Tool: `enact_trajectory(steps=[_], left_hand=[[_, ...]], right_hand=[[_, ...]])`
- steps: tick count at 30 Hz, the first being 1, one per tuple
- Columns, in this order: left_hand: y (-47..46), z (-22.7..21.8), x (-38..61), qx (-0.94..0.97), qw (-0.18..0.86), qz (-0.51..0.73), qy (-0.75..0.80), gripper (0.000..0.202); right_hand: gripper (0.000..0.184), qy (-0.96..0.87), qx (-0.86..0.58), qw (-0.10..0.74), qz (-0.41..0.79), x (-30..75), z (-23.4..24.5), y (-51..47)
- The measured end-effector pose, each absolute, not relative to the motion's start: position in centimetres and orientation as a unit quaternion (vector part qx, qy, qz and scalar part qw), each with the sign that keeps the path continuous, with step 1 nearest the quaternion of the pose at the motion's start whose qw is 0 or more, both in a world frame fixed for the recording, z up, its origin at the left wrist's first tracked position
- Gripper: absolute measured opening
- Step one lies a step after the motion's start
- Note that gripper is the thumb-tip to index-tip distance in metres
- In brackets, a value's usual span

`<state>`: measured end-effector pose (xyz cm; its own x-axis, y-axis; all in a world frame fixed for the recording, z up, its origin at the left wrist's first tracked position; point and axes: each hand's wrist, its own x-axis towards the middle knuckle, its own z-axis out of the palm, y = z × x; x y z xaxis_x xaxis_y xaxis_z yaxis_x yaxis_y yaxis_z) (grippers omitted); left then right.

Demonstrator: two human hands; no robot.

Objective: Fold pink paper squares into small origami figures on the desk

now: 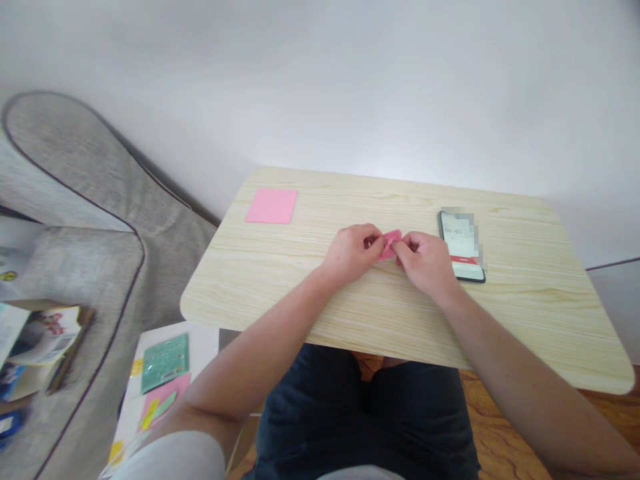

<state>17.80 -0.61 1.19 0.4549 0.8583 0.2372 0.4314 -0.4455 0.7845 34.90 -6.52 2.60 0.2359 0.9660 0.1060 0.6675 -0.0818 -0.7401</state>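
A small piece of folded pink paper (389,245) is held between both hands, just above the middle of the wooden table. My left hand (353,252) pinches its left side between thumb and fingers. On its right side, my right hand (425,262) grips it the same way, fingertips closed. Parts of the paper are hidden behind the fingers, so its exact folded shape is unclear. Toward the table's back left lies a flat square of lighter pink paper (272,205). A phone (464,257) with a lit screen lies just beyond my right hand.
The light wood table (540,287) has rounded corners and stands against a white wall. Left of it is a grey sofa (165,267) with an open box (45,347). A green packet (165,362) and coloured papers lie on a lower white surface (200,333).
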Motion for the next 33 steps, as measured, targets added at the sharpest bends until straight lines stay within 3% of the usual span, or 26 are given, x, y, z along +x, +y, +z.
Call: enact_trajectory(steps=[4, 8, 14, 17, 22, 24, 27, 33], left_hand=[[-1.2, 1.7, 18.0, 0.755, 0.372, 0.337, 0.422, 0.026], [-1.8, 2.1, 18.4, 0.743, 0.375, 0.348, 0.433, 0.042], [-1.7, 1.6, 18.5, 0.754, 0.334, 0.354, 0.442, 0.007], [-1.4, 1.5, 18.4, 0.743, 0.331, 0.374, 0.445, 0.011], [-1.1, 1.4, 18.1, 0.753, 0.326, 0.376, 0.43, 0.012], [-1.0, 1.3, 18.1, 0.761, 0.327, 0.372, 0.42, 0.012], [-0.9, 1.3, 18.0, 0.772, 0.327, 0.363, 0.406, 0.016], [-0.8, 1.5, 17.8, 0.8, 0.303, 0.337, 0.394, 0.007]], right_hand=[[0.035, -0.558, -0.721, 0.361, 0.195, 35.0, 2.6, -6.3], [0.037, -0.531, -0.734, 0.378, 0.194, 34.7, 2.7, -5.9], [0.035, -0.523, -0.728, 0.381, 0.227, 34.1, 2.6, -5.9], [0.031, -0.527, -0.717, 0.39, 0.238, 34.1, 2.5, -6.2], [0.008, -0.585, -0.652, 0.472, 0.104, 34.3, 2.4, -6.7], [0.008, -0.636, -0.602, 0.481, 0.028, 34.5, 2.3, -6.7], [0.01, -0.707, -0.548, 0.445, -0.037, 35.1, 2.1, -6.3], [0.013, -0.765, -0.537, 0.354, -0.034, 36.3, 1.7, -5.8]])
